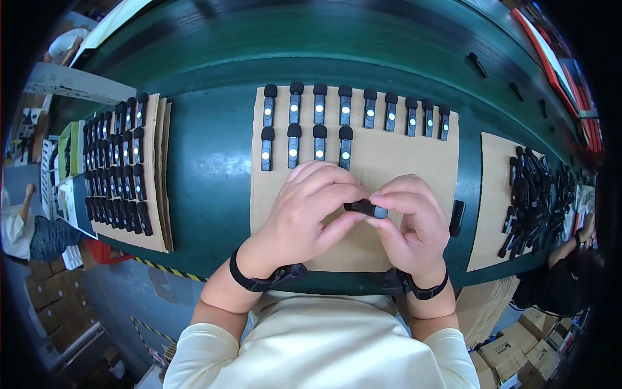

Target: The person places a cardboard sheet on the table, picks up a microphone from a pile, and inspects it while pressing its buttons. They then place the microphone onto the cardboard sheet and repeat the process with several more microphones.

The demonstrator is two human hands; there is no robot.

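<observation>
Both my hands meet over a cardboard sheet (414,159) in front of me. Between them is a small black clip-on microphone (363,207), lying roughly sideways, with a grey-blue right end. My left hand (311,211) pinches its left part with thumb and fingers. The fingertips of my right hand (413,227) close around the grey-blue end. Beyond my hands, two rows of similar microphones (319,104) with foam tops and bright round spots stand out on the cardboard, and my left hand nearly reaches the nearer row. Fingers hide part of the held piece.
A stack of cardboard at the left carries several rows of microphones (116,175). To the right, another cardboard sheet (489,188) bears a loose heap of black microphones (528,194). A single black piece (457,217) lies between the sheets. People work at both sides.
</observation>
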